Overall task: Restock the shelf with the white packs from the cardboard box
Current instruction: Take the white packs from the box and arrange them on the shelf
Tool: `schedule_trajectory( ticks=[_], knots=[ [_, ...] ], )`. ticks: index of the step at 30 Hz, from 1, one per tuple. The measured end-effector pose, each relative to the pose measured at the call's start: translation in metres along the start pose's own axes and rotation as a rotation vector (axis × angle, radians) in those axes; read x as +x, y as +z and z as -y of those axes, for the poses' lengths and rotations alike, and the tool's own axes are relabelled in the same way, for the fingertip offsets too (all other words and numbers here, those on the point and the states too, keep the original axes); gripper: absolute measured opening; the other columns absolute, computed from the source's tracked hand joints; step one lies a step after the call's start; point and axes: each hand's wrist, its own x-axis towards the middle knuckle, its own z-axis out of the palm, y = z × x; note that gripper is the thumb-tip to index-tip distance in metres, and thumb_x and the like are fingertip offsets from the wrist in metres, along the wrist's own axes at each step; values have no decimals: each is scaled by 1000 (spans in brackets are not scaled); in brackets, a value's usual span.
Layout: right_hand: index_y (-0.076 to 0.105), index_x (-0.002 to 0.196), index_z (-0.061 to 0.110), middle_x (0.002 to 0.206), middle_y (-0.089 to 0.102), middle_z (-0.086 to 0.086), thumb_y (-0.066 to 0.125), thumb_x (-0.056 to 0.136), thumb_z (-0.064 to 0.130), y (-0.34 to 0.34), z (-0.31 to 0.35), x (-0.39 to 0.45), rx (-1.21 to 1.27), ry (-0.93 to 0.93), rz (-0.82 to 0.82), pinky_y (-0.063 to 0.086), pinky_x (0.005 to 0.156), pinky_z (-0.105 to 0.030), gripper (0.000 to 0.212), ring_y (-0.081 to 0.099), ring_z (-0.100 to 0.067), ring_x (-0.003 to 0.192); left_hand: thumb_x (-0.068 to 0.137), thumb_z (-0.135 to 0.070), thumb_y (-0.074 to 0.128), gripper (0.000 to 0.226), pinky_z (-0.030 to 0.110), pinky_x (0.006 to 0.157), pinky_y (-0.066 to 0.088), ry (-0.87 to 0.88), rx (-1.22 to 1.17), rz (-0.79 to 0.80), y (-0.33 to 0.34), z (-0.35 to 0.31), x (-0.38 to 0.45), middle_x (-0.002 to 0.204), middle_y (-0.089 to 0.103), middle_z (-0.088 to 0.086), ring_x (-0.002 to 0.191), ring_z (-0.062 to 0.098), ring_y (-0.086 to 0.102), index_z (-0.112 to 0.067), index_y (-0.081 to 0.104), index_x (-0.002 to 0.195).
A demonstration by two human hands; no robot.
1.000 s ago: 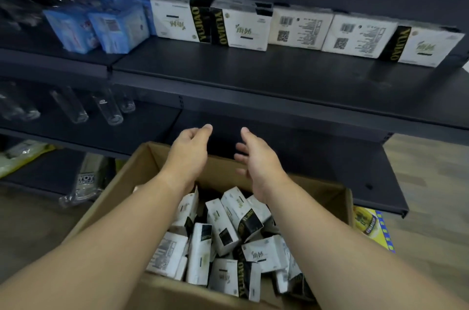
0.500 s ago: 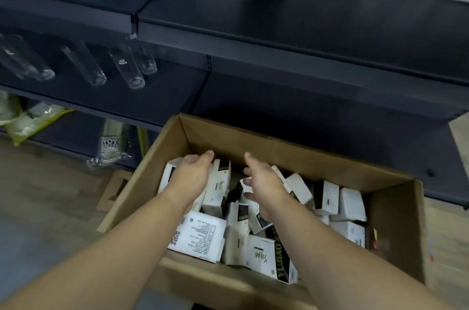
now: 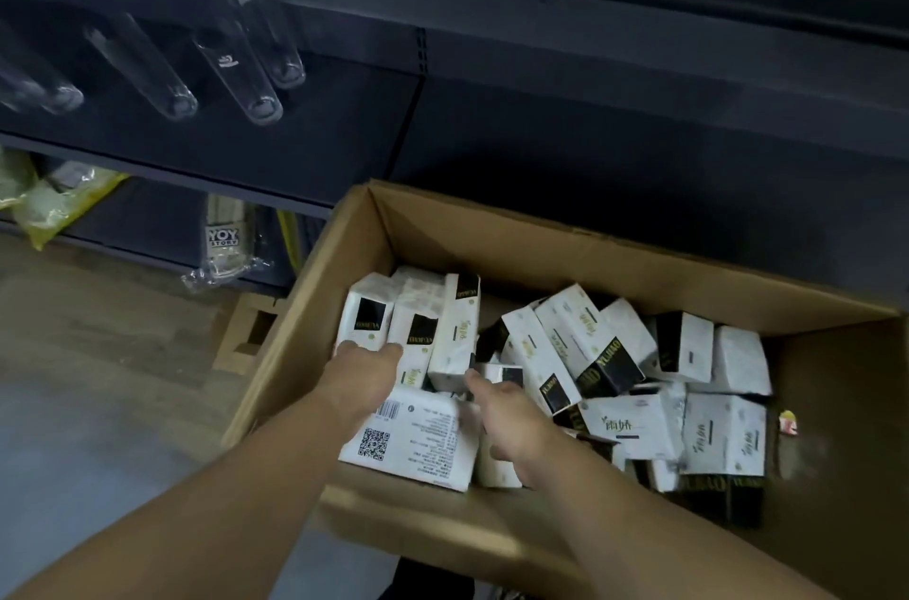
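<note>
Both bare forearms reach in from 6 o'clock toward 12. The left hand (image 3: 361, 376) lies palm down, fingers extended toward 12 o'clock. The right hand (image 3: 511, 417) sits just beside it at 3 o'clock, index finger pointing toward 11, other fingers loosely bent.

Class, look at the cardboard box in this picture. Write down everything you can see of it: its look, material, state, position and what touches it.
The cardboard box is plain brown corrugated card, open at the top, with upright walls and a flap hanging out at its left side. It stands in front of the dark shelf unit. Inside lie many white packs with black panels, jumbled at all angles. The left hand and right hand reach into it, fingers on the packs.
</note>
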Motion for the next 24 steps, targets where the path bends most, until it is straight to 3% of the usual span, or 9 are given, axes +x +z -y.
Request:
schedule_trajectory(
  ticks=[3,5,10,16,19,22,24],
  knots=[
    [43,142,12,113,49,0,43,96,60,7,-5,3,-32,29,29,44,103,-40,66,50,-20,105,83,-47,53,64,46,83,57,-47,-18,36,0,7,5,100,69,14,87,29,69,-8,42,132],
    [48,136,13,112,54,-1,46,93,62,11,-10,6,-36,66,36,47,101,-41,66,55,-22,104,77,-49,53,62,46,84,57,-59,0,73,0,11,8,99,71,13,88,29,70,-8,50,123],
    [53,111,18,107,62,-1,53,90,59,13,-15,8,-36,102,36,50,97,-41,46,61,-22,101,91,-41,49,39,44,87,56,-75,35,135,2,15,6,99,73,15,94,31,70,-6,63,105],
    [47,136,12,119,58,-2,52,95,52,1,-5,2,46,51,-24,49,81,-32,57,57,-21,102,79,-48,53,51,43,88,56,-24,54,139,3,14,7,98,72,8,88,28,70,-11,62,112],
    [51,127,13,110,63,-2,54,94,49,-11,-1,2,112,6,-77,50,91,-37,49,61,-21,100,90,-42,53,39,41,84,57,24,22,125,5,2,-4,94,73,9,84,27,71,-9,62,108],
    [51,114,14,98,60,-1,53,95,45,-22,5,-8,154,-47,-132,44,67,-30,36,57,-16,85,92,-41,52,40,30,67,55,57,-23,103,10,-9,-16,91,73,8,78,24,71,-8,57,115],
    [48,116,14,100,60,-3,54,94,42,-30,6,-13,203,-67,-181,40,62,-29,36,56,-17,84,88,-46,54,49,29,68,54,93,-56,109,13,-15,-25,96,72,8,82,25,69,-8,56,120]
  ],
)
